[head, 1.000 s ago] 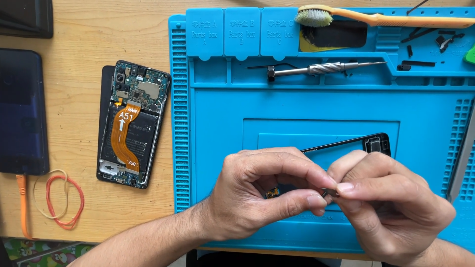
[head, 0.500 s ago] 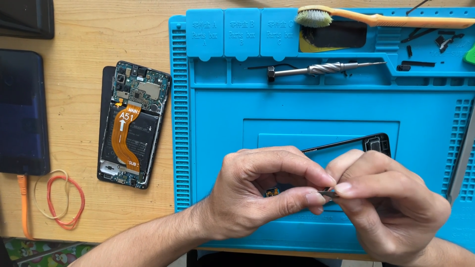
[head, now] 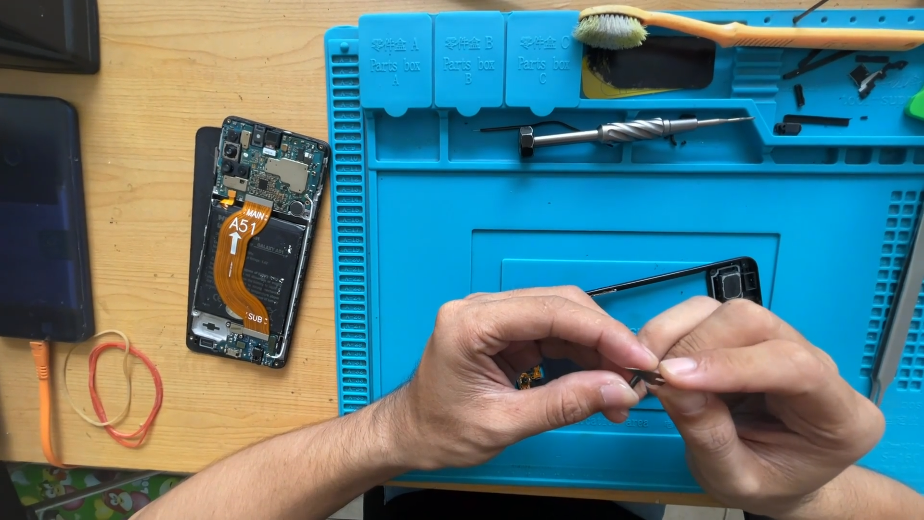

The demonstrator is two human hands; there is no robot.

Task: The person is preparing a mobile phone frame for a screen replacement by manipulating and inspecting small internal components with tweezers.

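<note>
My left hand (head: 510,385) and my right hand (head: 760,404) meet over the lower part of the blue repair mat (head: 616,202). Both pinch a thin black phone frame part (head: 712,281), whose top edge and corner piece stick out above my fingers. A small dark component with gold contacts (head: 529,377) shows under my left palm. My fingertips touch each other around a tiny metal piece; what it is cannot be made out.
An opened phone (head: 255,241) with an orange flex cable lies on the wooden table left of the mat. A screwdriver (head: 626,131), a toothbrush (head: 731,31) and small parts sit in the mat's top trays. Dark phones (head: 38,212) and rubber bands (head: 115,390) lie far left.
Almost nothing differs; my fingers have shifted very slightly on the frame part, and both hands stay in place.
</note>
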